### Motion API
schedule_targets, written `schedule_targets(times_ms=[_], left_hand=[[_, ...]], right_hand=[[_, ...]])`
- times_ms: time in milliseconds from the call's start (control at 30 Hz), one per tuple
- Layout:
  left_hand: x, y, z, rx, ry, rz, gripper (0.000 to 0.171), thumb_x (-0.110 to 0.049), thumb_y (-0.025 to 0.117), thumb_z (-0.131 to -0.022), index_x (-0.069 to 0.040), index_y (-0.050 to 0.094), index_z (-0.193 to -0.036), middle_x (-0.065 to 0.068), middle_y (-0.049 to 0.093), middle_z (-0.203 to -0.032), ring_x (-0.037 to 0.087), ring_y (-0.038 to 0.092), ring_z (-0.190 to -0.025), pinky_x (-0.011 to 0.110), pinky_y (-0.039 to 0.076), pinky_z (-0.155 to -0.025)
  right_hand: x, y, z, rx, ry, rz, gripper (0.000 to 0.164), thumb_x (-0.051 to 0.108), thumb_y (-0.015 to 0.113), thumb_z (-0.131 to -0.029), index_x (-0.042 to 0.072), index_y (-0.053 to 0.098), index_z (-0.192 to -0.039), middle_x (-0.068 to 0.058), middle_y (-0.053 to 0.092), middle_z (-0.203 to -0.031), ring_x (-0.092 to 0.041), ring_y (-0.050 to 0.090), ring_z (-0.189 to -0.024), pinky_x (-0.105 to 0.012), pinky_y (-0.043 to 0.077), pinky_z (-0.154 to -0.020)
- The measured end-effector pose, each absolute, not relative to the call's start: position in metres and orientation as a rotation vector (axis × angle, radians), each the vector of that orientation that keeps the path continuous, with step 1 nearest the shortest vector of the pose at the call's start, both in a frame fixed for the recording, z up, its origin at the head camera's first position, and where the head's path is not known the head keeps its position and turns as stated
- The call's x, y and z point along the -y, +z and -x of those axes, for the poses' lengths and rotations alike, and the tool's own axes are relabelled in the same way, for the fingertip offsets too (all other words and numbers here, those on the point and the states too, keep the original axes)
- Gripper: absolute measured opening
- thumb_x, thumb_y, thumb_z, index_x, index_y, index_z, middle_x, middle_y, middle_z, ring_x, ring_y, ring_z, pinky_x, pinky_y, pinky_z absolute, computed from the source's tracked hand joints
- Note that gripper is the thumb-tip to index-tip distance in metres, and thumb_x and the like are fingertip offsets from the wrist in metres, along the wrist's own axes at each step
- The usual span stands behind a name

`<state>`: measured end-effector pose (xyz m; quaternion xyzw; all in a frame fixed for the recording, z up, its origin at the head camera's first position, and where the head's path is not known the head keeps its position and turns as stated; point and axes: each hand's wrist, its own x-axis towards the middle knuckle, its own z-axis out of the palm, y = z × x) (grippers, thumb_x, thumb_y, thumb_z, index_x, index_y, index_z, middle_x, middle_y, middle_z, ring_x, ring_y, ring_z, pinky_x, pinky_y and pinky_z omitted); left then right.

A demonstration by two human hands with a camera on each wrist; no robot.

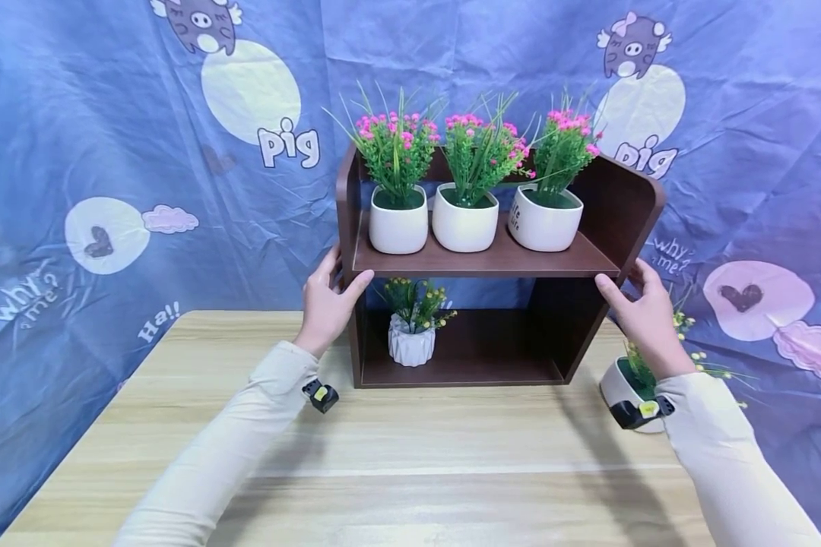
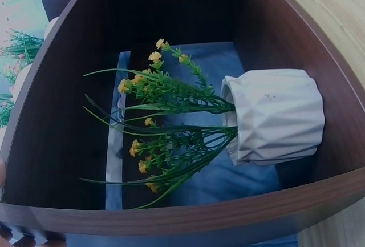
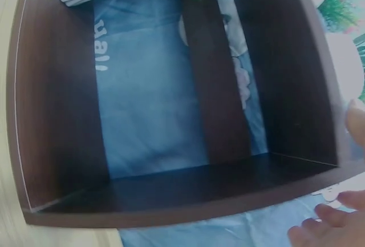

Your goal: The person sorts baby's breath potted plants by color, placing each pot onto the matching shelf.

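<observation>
A dark brown two-tier shelf [image 1: 486,264] stands on the wooden table. My left hand [image 1: 330,300] holds its left side, thumb on the front edge of the upper board and fingers along the outside. My right hand [image 1: 643,311] is at the opposite side, thumb at the front edge and fingers outside the panel. Three white pots [image 1: 465,220] with pink-flowered artificial plants line the upper board. Below, at the left, sits a ribbed white pot [image 1: 411,342] with yellow flowers; its faceted wall [image 2: 279,116] fills much of the left wrist view.
Another white pot [image 1: 619,386] with yellow flowers stands on the table at the right, partly behind my right wrist. A blue printed cloth [image 1: 246,213] hangs behind the table [image 1: 397,471]. Each wrist carries a small black camera [image 1: 320,395].
</observation>
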<state>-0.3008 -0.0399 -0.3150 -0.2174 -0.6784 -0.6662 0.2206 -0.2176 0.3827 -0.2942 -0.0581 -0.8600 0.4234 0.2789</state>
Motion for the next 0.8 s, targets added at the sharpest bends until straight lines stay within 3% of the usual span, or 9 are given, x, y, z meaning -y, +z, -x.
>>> schedule_targets(times_ms=[133, 167, 200, 367, 400, 467, 800], left_hand=[[0.040, -0.308, 0.293, 1.892, -1.861, 0.594, 0.069, -0.007, 0.070, -0.087, -0.004, 0.036, -0.147, 0.017, 0.046, -0.144, 0.026, 0.046, -0.130, 0.035, 0.040, -0.106], [0.040, -0.305, 0.290, 1.899, -1.861, 0.594, 0.069, -0.006, 0.069, -0.087, -0.002, 0.035, -0.147, 0.019, 0.045, -0.144, 0.027, 0.046, -0.131, 0.036, 0.039, -0.107], [0.040, -0.302, 0.286, 1.902, -1.858, 0.597, 0.069, -0.005, 0.069, -0.087, -0.001, 0.034, -0.147, 0.020, 0.045, -0.144, 0.028, 0.045, -0.131, 0.037, 0.039, -0.107], [0.039, -0.292, 0.272, 1.924, -1.836, 0.596, 0.067, -0.002, 0.067, -0.088, 0.003, 0.034, -0.146, 0.023, 0.043, -0.144, 0.032, 0.045, -0.131, 0.040, 0.039, -0.106], [0.039, -0.291, 0.272, 1.921, -1.839, 0.596, 0.067, -0.002, 0.067, -0.088, 0.003, 0.034, -0.146, 0.023, 0.043, -0.143, 0.033, 0.045, -0.131, 0.040, 0.039, -0.106], [0.039, -0.291, 0.271, 1.921, -1.841, 0.594, 0.067, -0.002, 0.067, -0.088, 0.004, 0.034, -0.146, 0.024, 0.044, -0.143, 0.033, 0.045, -0.130, 0.041, 0.039, -0.106], [0.040, -0.293, 0.272, 1.912, -1.823, 0.619, 0.066, -0.005, 0.068, -0.088, 0.001, 0.036, -0.145, 0.023, 0.045, -0.143, 0.032, 0.046, -0.130, 0.039, 0.040, -0.106]], right_hand=[[-0.391, -0.288, 0.200, 2.405, 1.104, 0.154, 0.079, 0.041, 0.053, -0.096, 0.003, 0.013, -0.153, -0.026, 0.023, -0.154, -0.047, 0.029, -0.135, -0.057, 0.027, -0.109], [-0.393, -0.286, 0.195, 2.427, 1.087, 0.162, 0.080, 0.041, 0.053, -0.096, 0.004, 0.012, -0.154, -0.025, 0.021, -0.155, -0.048, 0.030, -0.134, -0.050, 0.031, -0.110], [-0.396, -0.286, 0.190, 2.441, 1.083, 0.161, 0.081, 0.041, 0.053, -0.096, 0.005, 0.010, -0.154, -0.024, 0.018, -0.156, -0.050, 0.029, -0.134, -0.050, 0.030, -0.111], [-0.408, -0.284, 0.166, 2.488, 0.981, 0.153, 0.081, 0.038, 0.055, -0.096, 0.007, 0.010, -0.154, -0.027, 0.017, -0.155, -0.055, 0.031, -0.129, -0.058, 0.027, -0.108], [-0.410, -0.285, 0.162, 2.495, 0.951, 0.156, 0.081, 0.038, 0.055, -0.095, 0.006, 0.010, -0.154, -0.029, 0.017, -0.154, -0.056, 0.031, -0.127, -0.066, 0.024, -0.103], [-0.414, -0.286, 0.153, 2.513, 0.888, 0.176, 0.082, 0.037, 0.057, -0.095, 0.007, 0.010, -0.154, -0.031, 0.017, -0.153, -0.059, 0.031, -0.124, -0.070, 0.024, -0.099], [-0.435, -0.303, 0.119, 2.526, 0.643, 0.215, 0.085, 0.034, 0.064, -0.091, 0.003, 0.014, -0.153, -0.038, 0.017, -0.149, -0.061, 0.017, -0.132, -0.075, 0.015, -0.100]])
